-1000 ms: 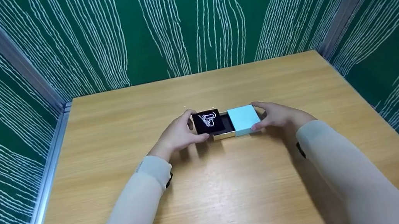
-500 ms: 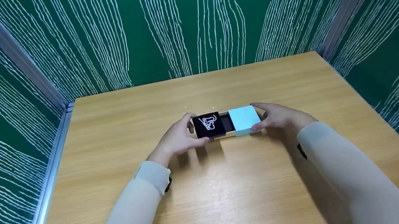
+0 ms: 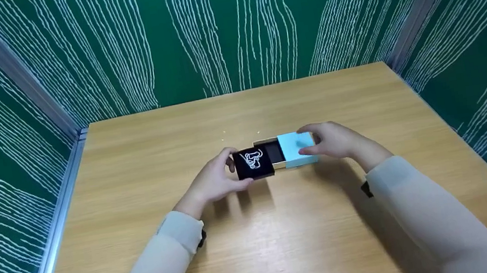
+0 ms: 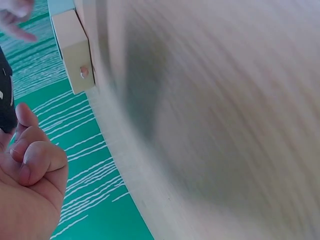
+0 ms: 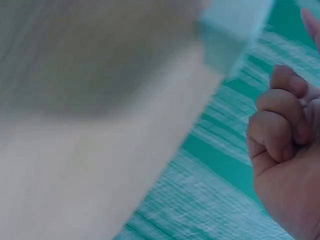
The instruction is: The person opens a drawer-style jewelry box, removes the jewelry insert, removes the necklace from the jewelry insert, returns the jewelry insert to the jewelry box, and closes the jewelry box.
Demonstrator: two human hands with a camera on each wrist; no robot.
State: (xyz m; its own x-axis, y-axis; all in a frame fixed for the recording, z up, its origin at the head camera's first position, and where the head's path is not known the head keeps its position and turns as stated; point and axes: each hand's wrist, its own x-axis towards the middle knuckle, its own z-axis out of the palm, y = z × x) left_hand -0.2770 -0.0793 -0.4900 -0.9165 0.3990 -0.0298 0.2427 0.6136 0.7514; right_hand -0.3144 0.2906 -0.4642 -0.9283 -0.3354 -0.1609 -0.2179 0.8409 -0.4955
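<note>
one black insert (image 3: 263,164) is pinched by left hand (image 3: 214,178); right hand (image 3: 334,140) is held spread above blue cover (image 3: 291,148).

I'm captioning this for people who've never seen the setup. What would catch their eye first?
Probably the bright blue box cover near the middle of the wooden table, its drawer partly out on the left. Beside it, the left hand holds a black pad bearing a pale, chain-like piece, while the right hand is at the cover. Behind stands a green wall streaked with wavy white lines.
</note>
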